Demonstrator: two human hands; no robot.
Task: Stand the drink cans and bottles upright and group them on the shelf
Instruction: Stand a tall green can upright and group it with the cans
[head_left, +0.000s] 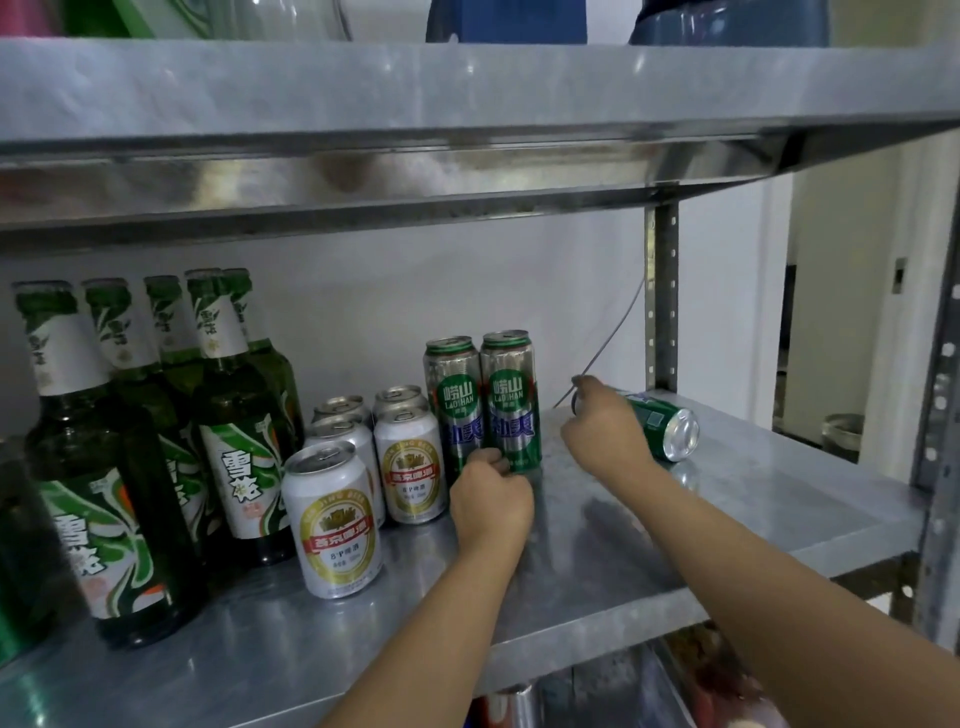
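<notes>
Several green glass bottles (228, 415) stand upright at the left of the metal shelf (753, 499). Beside them stand several short white cans (332, 525). Two tall green-and-silver cans (511, 395) stand upright behind them in the middle. My left hand (491, 499) grips the base of the right one of these tall cans. A third green can (665, 428) lies on its side at the right, its bottom facing me. My right hand (605, 428) grips this lying can round its far end.
An upper metal shelf (467, 104) hangs low overhead. Perforated steel posts (662, 296) stand at the right back and right front. A thin wire (613, 338) runs down the wall behind my right hand. Packages show on the level below.
</notes>
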